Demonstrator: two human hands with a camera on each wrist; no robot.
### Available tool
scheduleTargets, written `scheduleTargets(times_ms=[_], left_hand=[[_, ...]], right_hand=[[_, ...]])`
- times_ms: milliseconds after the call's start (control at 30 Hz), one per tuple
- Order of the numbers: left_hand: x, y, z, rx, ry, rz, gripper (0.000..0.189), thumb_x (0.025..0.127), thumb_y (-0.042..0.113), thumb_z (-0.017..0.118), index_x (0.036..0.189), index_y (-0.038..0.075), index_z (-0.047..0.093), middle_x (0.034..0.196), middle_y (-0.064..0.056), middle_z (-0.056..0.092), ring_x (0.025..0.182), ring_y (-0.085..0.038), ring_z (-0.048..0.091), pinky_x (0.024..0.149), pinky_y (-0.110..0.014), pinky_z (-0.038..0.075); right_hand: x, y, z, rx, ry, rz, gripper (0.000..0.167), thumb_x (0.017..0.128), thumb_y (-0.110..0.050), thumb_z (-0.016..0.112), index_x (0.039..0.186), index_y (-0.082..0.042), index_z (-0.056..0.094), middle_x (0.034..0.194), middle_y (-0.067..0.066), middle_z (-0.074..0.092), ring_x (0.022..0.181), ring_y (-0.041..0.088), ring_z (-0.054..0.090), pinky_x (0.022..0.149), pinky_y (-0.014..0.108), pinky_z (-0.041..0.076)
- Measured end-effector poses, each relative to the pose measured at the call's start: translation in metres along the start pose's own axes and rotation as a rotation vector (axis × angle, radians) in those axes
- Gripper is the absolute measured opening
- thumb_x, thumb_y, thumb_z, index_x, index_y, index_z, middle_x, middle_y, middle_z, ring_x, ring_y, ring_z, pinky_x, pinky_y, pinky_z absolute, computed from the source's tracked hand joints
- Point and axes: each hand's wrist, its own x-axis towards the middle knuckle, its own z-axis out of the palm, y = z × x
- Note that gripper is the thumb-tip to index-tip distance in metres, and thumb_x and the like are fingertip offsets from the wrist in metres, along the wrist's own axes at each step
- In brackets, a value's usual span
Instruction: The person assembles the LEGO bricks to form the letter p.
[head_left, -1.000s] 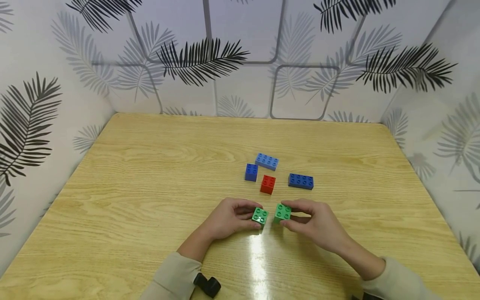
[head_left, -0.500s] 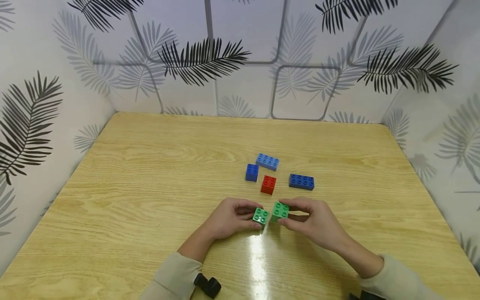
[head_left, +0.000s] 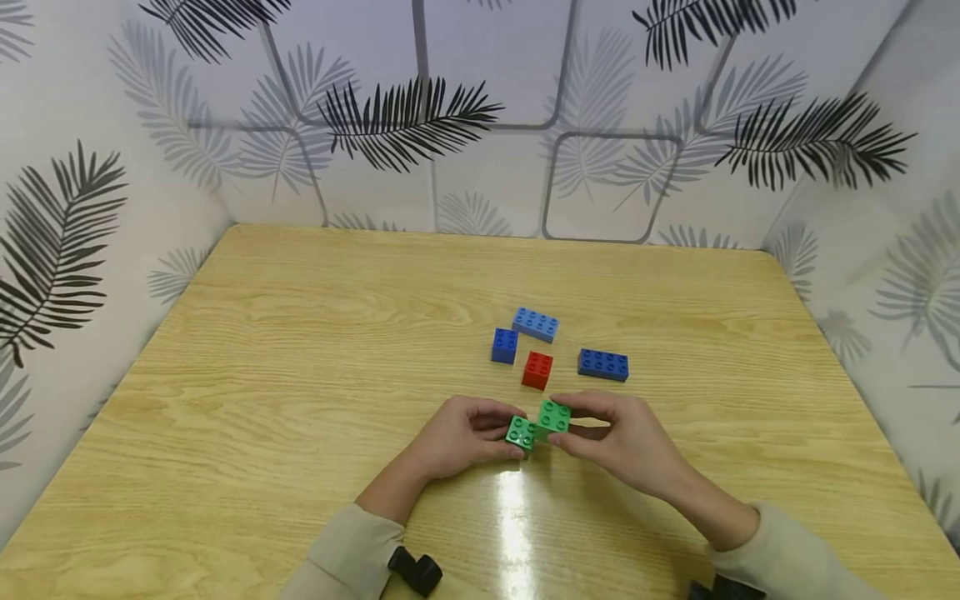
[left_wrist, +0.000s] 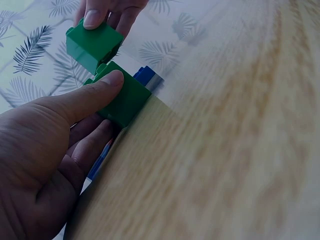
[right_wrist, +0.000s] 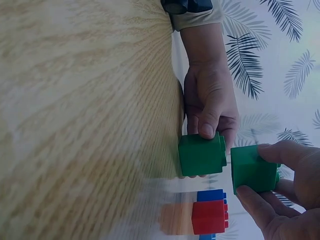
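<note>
near centre, left hand [head_left: 459, 440] pinches one green block [head_left: 521, 433], right hand [head_left: 630, 433] a second block [head_left: 554, 417], both squarish, studs-up.

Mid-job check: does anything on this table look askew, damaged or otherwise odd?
Nothing stands out. The left hand grips one green block on the table; the right hand holds a second green block, raised higher. The light blue brick sits slightly angled to the table's far edge, but studs up, and no damage is visible.
</note>
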Motion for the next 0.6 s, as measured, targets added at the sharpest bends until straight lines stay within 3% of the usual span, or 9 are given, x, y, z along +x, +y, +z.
scheduleTargets(times_ms=[600], left_hand=[[0.000, -0.001, 0.000, -0.010, 0.000, 0.003, 0.045, 0.080, 0.012, 0.085, 0.122, 0.008, 0.070, 0.125, -0.011, 0.070, 0.118, -0.022, 0.067, 0.097, -0.025, 0.057]], right_hand=[[0.011, -0.004, 0.009, 0.004, -0.028, -0.031, 0.039, 0.087, -0.011, 0.078, 0.124, -0.005, 0.069, 0.122, 0.012, 0.069, 0.110, 0.027, 0.069, 0.085, 0.027, 0.062]])
